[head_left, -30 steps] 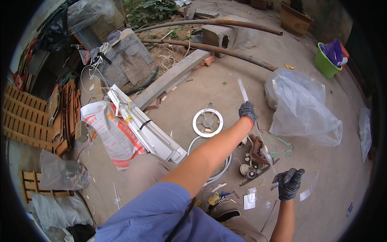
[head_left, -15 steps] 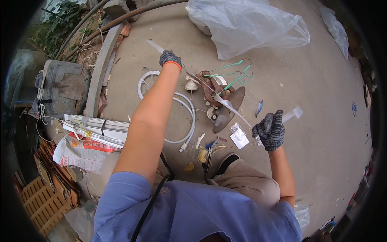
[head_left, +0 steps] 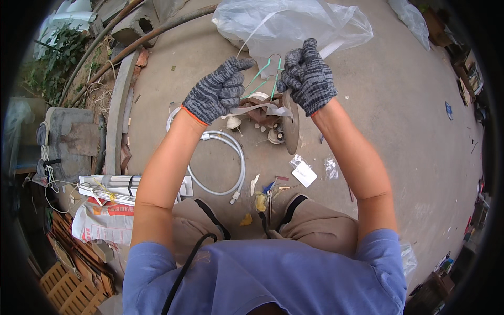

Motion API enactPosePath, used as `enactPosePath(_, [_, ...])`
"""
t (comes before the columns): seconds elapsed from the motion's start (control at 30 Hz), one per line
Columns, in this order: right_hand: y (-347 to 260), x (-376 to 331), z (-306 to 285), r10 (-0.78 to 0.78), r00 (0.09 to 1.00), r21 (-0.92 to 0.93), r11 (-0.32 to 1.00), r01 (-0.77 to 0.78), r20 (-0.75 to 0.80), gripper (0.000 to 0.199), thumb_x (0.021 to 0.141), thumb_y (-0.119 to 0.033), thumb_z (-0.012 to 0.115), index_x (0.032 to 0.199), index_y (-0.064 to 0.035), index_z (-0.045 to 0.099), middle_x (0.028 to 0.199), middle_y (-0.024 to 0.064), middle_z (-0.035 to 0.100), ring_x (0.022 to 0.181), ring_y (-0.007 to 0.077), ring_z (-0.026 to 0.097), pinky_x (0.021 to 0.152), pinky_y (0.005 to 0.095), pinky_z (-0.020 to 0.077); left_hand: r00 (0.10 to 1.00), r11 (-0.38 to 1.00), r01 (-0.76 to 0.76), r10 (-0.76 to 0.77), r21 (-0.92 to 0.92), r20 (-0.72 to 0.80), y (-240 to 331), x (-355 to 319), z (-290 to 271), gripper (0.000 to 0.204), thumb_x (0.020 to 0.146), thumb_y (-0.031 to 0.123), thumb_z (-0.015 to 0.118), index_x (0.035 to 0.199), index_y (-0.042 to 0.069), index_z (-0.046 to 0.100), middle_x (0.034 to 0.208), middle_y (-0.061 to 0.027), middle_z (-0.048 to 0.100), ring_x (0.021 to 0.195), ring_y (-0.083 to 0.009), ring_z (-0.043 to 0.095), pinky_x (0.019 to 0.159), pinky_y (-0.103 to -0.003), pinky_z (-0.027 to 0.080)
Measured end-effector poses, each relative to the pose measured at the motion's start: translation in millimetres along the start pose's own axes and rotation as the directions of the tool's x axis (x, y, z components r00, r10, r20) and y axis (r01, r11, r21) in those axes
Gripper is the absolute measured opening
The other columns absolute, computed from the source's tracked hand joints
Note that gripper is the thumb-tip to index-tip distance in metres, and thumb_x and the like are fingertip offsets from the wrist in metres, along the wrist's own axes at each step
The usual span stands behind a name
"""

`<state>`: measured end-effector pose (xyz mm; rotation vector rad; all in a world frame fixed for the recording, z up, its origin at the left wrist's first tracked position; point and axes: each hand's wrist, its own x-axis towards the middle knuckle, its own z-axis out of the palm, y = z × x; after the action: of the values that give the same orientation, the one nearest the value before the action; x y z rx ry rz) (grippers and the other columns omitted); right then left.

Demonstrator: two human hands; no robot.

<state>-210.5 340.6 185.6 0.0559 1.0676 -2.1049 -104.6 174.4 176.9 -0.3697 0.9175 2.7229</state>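
My left hand point(head_left: 218, 90), in a grey knitted glove with an orange cuff, is closed on a pale, translucent plastic strip point(head_left: 281, 111). My right hand point(head_left: 310, 79), gloved alike, is closed on the strip too. Between the hands the strip sags, and ends of it stick up past both fists. Under it lies a pile on the floor: a bent green-coated wire point(head_left: 276, 73), a brown rusty piece point(head_left: 257, 113), a dark round disc seen nearly edge-on point(head_left: 292, 131) and small white knob-like parts point(head_left: 233, 123). The hands partly hide this pile.
A coiled grey hose point(head_left: 242, 163) lies left of the pile. Beyond it sits a large clear plastic bag point(head_left: 294, 26). Bundled white strips point(head_left: 107, 188) and a white-and-red sack point(head_left: 105, 223) lie at the left, near a concrete curb point(head_left: 118, 110). A small white card point(head_left: 304, 174) is nearer me.
Both hands have come closer together over the pile, the right one moving up and left, the left one nearer me. The strip, stretched taut between them before, now hangs slack.
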Motion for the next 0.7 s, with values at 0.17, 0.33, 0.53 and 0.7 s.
enactPosePath(0.17, [18.4, -2.6, 21.5, -0.539, 0.704, -0.757, 0.174, 0.63, 0.463, 0.03, 0.083, -0.03, 0.041, 0.075, -0.007, 0.058, 0.071, 0.0127, 0.054, 0.077, 0.0265, 0.051, 0.072, 0.0353, 0.04, 0.992, 0.994, 0.107, -0.107, 0.004, -0.069, -48.4, 18.5, 14.5, 0.016, 0.081, 0.01, 0.048, 0.095, 0.004, 0.054, 0.077, -0.0049, 0.056, 0.064, -0.0104, 0.054, 0.054, -0.02, 0.046])
enactPosePath(0.33, [-14.2, -8.9, 33.9, -0.308, 0.783, -0.839, -0.27, 0.472, 0.54, 0.025, 0.079, -0.029, 0.046, 0.089, -0.0092, 0.058, 0.088, 0.0168, 0.052, 0.083, 0.03, 0.05, 0.076, 0.038, 0.0399, 0.937, 0.69, -0.339, 0.185, 0.64, 0.296, -63.4, 40.7, -10.6, 0.009, 0.083, 0.014, 0.046, 0.087, 0.008, 0.051, 0.07, -0.003, 0.051, 0.057, -0.0085, 0.046, 0.046, -0.02, 0.04])
enactPosePath(0.53, [11.0, 5.7, -31.3, -0.363, 0.833, -0.802, 0.284, 0.526, 0.417, 0.05, 0.071, -0.022, 0.063, 0.11, -0.0006, 0.042, 0.098, 0.0144, 0.05, 0.085, 0.0207, 0.053, 0.075, 0.0303, 0.0434, 0.976, 0.974, 0.026, -0.073, -0.223, -0.207, -42.2, 35.0, 28.0, 0.017, 0.083, 0.024, 0.046, 0.076, 0.009, 0.045, 0.047, 0.0051, 0.032, 0.034, -0.0053, 0.025, 0.03, -0.021, 0.022])
enactPosePath(0.7, [49.0, 1.9, -79.9, 0.033, 0.888, -0.772, 0.51, 0.379, 0.458, 0.044, 0.078, -0.016, 0.052, 0.116, -0.0002, 0.037, 0.111, 0.0154, 0.046, 0.099, 0.0206, 0.047, 0.086, 0.0293, 0.0371, 0.939, 0.944, -0.122, 0.01, -0.306, -0.342, -47.1, 42.2, 35.0, 0.017, 0.082, 0.025, 0.048, 0.075, 0.01, 0.044, 0.052, 0.0034, 0.04, 0.037, -0.0077, 0.03, 0.033, -0.022, 0.023])
